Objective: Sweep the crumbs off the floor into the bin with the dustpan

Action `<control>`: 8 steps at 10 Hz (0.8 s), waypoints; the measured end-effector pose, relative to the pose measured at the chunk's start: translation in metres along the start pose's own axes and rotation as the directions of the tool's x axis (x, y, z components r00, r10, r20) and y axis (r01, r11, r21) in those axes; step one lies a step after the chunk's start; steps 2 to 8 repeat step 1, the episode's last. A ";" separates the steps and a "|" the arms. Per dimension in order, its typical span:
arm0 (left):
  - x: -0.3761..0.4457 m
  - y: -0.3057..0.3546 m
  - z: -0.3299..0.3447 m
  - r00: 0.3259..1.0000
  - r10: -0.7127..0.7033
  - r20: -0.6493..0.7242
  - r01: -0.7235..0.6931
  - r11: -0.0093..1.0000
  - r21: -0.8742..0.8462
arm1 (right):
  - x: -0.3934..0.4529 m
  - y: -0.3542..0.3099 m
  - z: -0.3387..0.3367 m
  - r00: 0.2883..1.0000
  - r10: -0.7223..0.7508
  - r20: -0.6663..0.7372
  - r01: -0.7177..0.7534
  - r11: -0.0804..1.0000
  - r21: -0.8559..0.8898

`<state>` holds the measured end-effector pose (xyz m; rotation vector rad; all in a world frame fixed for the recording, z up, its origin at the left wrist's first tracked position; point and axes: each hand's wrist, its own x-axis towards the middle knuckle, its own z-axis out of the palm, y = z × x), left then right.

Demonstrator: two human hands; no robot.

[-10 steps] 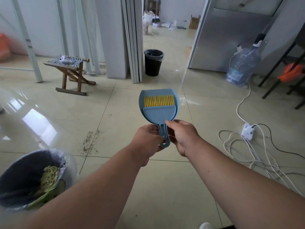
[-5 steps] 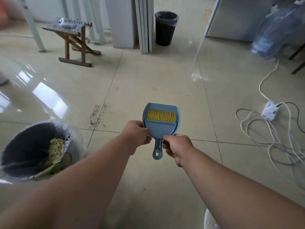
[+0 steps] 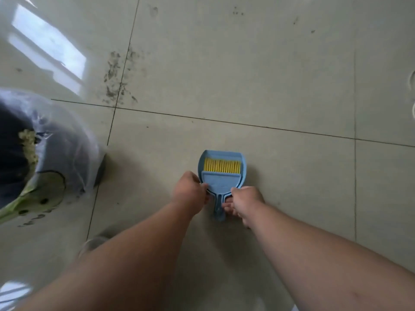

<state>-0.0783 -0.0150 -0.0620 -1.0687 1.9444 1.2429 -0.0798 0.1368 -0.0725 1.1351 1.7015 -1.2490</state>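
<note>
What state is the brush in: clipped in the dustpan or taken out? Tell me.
Clipped in. The brush, yellow bristles showing, lies nested inside the blue dustpan; left hand and right hand grip the set.

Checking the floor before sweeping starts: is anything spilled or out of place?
Yes. Dark crumbs lie scattered along a tile seam, beyond the lined bin. The brush still sits nested in the dustpan, gripped by the left hand and right hand.

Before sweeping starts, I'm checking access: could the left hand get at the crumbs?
Probably yes: bare floor lies between the left hand and the crumbs, but it now grips the dustpan.
</note>
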 end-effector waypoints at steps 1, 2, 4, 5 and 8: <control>0.016 0.002 -0.005 0.998 0.058 0.031 -0.062 0.981 0.182 | 0.002 -0.014 0.001 0.998 0.056 -0.013 -0.057 0.997 -0.054; 0.016 0.002 -0.005 0.998 0.058 0.031 -0.062 0.981 0.182 | 0.002 -0.014 0.001 0.998 0.056 -0.013 -0.057 0.997 -0.054; 0.016 0.002 -0.005 0.998 0.058 0.031 -0.062 0.981 0.182 | 0.002 -0.014 0.001 0.998 0.056 -0.013 -0.057 0.997 -0.054; 0.016 0.002 -0.005 0.998 0.058 0.031 -0.062 0.981 0.182 | 0.002 -0.014 0.001 0.998 0.056 -0.013 -0.057 0.997 -0.054; 0.016 0.002 -0.005 0.998 0.058 0.031 -0.062 0.981 0.182 | 0.002 -0.014 0.001 0.998 0.056 -0.013 -0.057 0.997 -0.054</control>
